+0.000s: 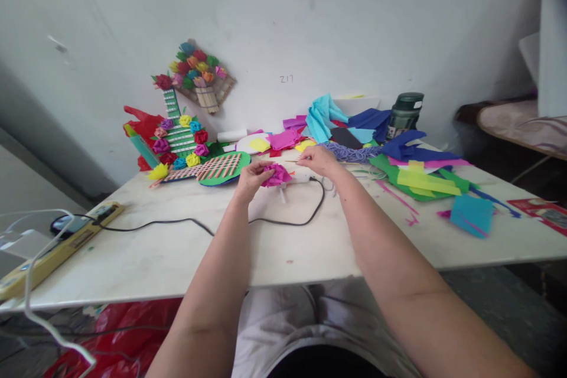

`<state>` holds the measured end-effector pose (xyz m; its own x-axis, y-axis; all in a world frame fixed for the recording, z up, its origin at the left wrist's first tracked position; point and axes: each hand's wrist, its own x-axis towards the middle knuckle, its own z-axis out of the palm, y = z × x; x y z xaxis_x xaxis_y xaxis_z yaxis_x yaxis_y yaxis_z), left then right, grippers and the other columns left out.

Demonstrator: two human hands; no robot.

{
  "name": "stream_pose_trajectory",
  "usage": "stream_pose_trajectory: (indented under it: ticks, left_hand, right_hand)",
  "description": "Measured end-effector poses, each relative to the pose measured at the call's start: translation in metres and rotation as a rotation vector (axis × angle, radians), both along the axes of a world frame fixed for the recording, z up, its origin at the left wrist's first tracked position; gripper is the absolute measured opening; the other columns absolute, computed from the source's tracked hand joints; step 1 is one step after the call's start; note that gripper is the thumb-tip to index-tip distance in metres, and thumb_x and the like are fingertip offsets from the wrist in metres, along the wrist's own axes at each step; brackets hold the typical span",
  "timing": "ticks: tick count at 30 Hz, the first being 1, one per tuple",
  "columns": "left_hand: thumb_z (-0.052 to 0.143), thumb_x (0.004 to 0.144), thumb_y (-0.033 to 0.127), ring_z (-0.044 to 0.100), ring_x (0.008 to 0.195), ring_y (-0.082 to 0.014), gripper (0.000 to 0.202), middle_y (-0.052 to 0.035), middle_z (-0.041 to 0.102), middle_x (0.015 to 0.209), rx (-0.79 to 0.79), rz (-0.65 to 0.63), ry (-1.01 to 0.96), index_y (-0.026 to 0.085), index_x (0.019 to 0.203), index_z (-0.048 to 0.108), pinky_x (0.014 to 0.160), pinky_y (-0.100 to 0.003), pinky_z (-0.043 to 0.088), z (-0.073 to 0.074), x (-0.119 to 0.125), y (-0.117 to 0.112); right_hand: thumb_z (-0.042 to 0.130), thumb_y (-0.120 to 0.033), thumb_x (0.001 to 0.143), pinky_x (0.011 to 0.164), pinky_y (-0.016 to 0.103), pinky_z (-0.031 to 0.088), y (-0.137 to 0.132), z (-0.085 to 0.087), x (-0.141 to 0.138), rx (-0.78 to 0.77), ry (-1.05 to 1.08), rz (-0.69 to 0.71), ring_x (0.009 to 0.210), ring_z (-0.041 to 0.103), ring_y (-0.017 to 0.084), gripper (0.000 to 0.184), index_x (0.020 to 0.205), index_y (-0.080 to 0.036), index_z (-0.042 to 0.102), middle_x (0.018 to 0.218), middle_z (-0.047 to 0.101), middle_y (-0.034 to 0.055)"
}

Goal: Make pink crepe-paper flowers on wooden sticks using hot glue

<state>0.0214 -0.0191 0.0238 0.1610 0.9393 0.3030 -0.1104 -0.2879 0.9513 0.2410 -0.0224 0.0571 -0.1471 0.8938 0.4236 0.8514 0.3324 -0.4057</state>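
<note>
My left hand is closed on a magenta crumpled paper flower, pinching its left side above the table. My right hand is closed in a pinch on a thin, pale stick, which points left towards the flower without clearly touching it. Just below the hands lies a white tool with a black cord, perhaps a glue gun; the flower and fingers partly hide it. Left of my left hand is a green paper panel with a lattice of pinkish sticks.
A decorated green piece with paper flowers stands at the back left. Coloured paper, purple yarn and a dark bottle occupy the back right. A black cord runs to a power strip at the left edge.
</note>
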Motion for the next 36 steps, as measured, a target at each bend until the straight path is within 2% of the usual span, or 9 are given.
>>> stream_pose_trajectory:
  ticks: [6, 10, 13, 17, 20, 24, 28, 33, 36]
  left_hand:
    - [0.084, 0.051, 0.034, 0.066, 0.066, -0.0154, 0.049, -0.0058, 0.071, 0.076, 0.03, 0.005, -0.012, 0.012, 0.093, 0.069, 0.064, -0.028, 0.056, 0.001, 0.0, -0.001]
    - [0.083, 0.052, 0.034, 0.066, 0.068, -0.0166, 0.048, -0.0065, 0.071, 0.077, 0.064, 0.032, 0.002, 0.012, 0.092, 0.069, 0.065, -0.029, 0.056, 0.0, 0.001, 0.0]
    - [0.082, 0.053, 0.035, 0.067, 0.07, -0.0175, 0.047, -0.0071, 0.071, 0.078, 0.089, 0.071, -0.004, 0.011, 0.092, 0.069, 0.067, -0.03, 0.056, 0.0, 0.001, 0.001]
    - [0.082, 0.053, 0.036, 0.067, 0.07, -0.0177, 0.048, -0.0073, 0.071, 0.078, 0.098, 0.113, -0.022, 0.011, 0.092, 0.069, 0.067, -0.03, 0.055, -0.001, -0.002, 0.003]
    - [0.082, 0.051, 0.035, 0.066, 0.07, -0.0174, 0.047, -0.0066, 0.071, 0.078, 0.122, 0.156, -0.047, 0.012, 0.089, 0.068, 0.067, -0.03, 0.055, -0.002, -0.003, 0.007]
    - [0.081, 0.052, 0.034, 0.065, 0.069, -0.0166, 0.044, -0.0058, 0.07, 0.076, 0.142, 0.181, -0.075, 0.012, 0.089, 0.068, 0.067, -0.029, 0.054, -0.005, -0.004, 0.01]
    - [0.079, 0.054, 0.033, 0.065, 0.069, -0.0163, 0.041, -0.0055, 0.07, 0.077, 0.161, 0.2, -0.06, 0.013, 0.088, 0.068, 0.066, -0.029, 0.054, -0.008, -0.005, 0.012]
    - [0.078, 0.055, 0.034, 0.065, 0.069, -0.0165, 0.042, -0.0058, 0.069, 0.077, 0.174, 0.222, -0.032, 0.013, 0.09, 0.068, 0.065, -0.028, 0.054, -0.01, -0.007, 0.014]
    - [0.078, 0.056, 0.034, 0.065, 0.07, -0.0166, 0.043, -0.0063, 0.069, 0.078, 0.182, 0.237, -0.015, 0.012, 0.091, 0.068, 0.066, -0.029, 0.054, -0.01, -0.008, 0.015]
  right_hand:
    - [0.055, -0.032, 0.081, 0.077, 0.035, 0.048, 0.006, -0.011, 0.012, -0.185, -0.142, -0.406, 0.094, 0.063, 0.025, 0.025, 0.092, -0.018, 0.073, 0.102, 0.07, 0.012]
    - [0.053, -0.024, 0.08, 0.082, 0.037, 0.049, 0.01, -0.022, 0.019, -0.316, -0.152, -0.503, 0.097, 0.063, 0.026, 0.027, 0.098, -0.018, 0.072, 0.104, 0.069, 0.0111]
    - [0.052, -0.028, 0.081, 0.085, 0.036, 0.048, 0.009, -0.026, 0.019, -0.283, -0.159, -0.454, 0.1, 0.062, 0.024, 0.028, 0.099, -0.022, 0.072, 0.107, 0.069, 0.0088]
    - [0.047, -0.035, 0.083, 0.087, 0.032, 0.046, 0.004, -0.024, 0.004, -0.128, -0.147, -0.273, 0.104, 0.06, 0.023, 0.035, 0.109, -0.023, 0.068, 0.115, 0.066, 0.0073]
    - [0.049, -0.033, 0.08, 0.087, 0.03, 0.044, 0.0, -0.023, -0.014, -0.209, -0.19, -0.116, 0.105, 0.06, 0.022, 0.041, 0.118, -0.025, 0.063, 0.115, 0.066, 0.0054]
    - [0.054, -0.029, 0.074, 0.087, 0.034, 0.044, -0.005, -0.026, -0.036, -0.274, -0.36, 0.0, 0.11, 0.057, 0.027, 0.055, 0.128, -0.024, 0.054, 0.124, 0.06, 0.0111]
    - [0.053, -0.025, 0.074, 0.09, 0.038, 0.043, -0.009, -0.033, -0.049, -0.23, -0.435, -0.034, 0.114, 0.054, 0.03, 0.054, 0.128, -0.018, 0.053, 0.123, 0.058, 0.0173]
    - [0.052, -0.028, 0.077, 0.083, 0.036, 0.045, -0.01, -0.033, -0.045, -0.201, -0.403, -0.102, 0.102, 0.061, 0.027, 0.039, 0.114, -0.019, 0.061, 0.108, 0.066, 0.0145]
    - [0.051, -0.027, 0.077, 0.078, 0.035, 0.046, -0.007, -0.028, -0.033, -0.158, -0.32, -0.199, 0.094, 0.064, 0.027, 0.03, 0.103, -0.021, 0.066, 0.099, 0.069, 0.0126]
